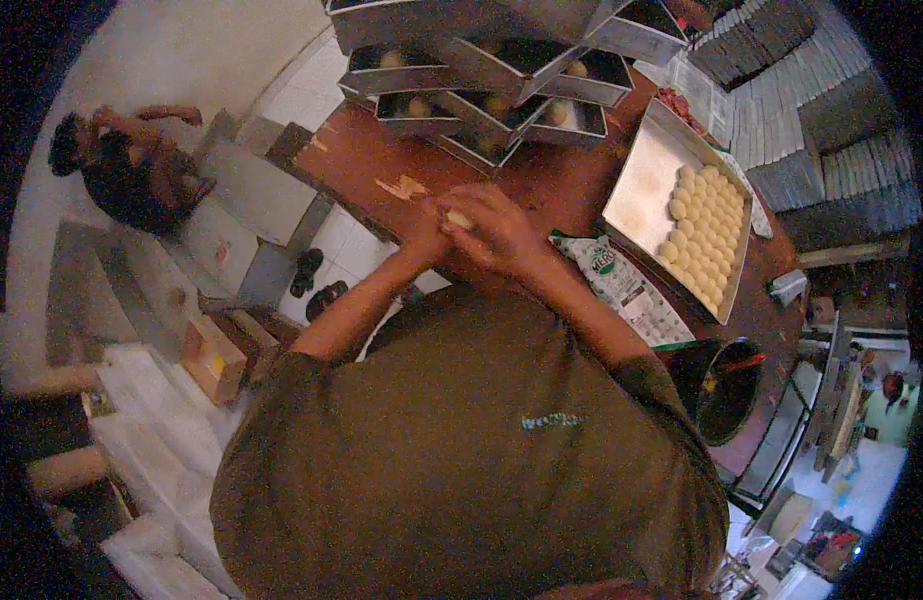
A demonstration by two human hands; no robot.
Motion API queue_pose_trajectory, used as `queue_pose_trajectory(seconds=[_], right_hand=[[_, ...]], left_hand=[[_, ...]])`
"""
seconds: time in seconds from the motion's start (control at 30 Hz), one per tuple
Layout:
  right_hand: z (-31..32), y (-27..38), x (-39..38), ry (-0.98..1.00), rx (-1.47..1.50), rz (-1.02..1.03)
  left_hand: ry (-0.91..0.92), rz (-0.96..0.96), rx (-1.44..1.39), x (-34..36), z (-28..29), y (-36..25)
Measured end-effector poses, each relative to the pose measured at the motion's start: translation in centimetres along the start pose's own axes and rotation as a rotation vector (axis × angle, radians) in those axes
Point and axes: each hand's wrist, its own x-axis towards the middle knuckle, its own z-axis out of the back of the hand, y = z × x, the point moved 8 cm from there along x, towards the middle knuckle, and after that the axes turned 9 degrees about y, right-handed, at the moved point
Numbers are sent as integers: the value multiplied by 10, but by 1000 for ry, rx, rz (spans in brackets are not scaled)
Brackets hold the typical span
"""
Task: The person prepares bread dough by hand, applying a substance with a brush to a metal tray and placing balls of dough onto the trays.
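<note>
My left hand (424,232) and my right hand (497,236) meet over the near edge of the brown table (402,180). A small pale piece of dough (460,218) shows between them, with fingers curled around it from both sides. Most of the piece is hidden by the fingers. To the right, a rectangular metal tray (637,190) holds rows of round pale dough balls (704,230) packed along its right side; its left part is bare metal. A white and green printed packet (627,285) lies beside my right forearm.
Metal pans (502,100) are stacked crosswise at the far side, some with dough balls inside. Near the table's right end is a black bucket (727,390). Tall stacks of thin grey sheets (772,120) rise at the far right. Another person (132,165) sits at the left.
</note>
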Motion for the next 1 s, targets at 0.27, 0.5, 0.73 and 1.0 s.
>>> queue_pose_trajectory(seconds=[0.27,0.5,0.73,1.0], right_hand=[[-64,-88,-32,316,-431,-9],[-97,-92,-16,700,-421,-189],[-106,-151,-36,381,-416,-101],[-110,-153,-53,508,-481,-233]], left_hand=[[-282,253,180,-29,56,90],[-481,380,305,-19,50,59],[-386,353,273,-12,49,63],[-419,442,371,-18,42,73]])
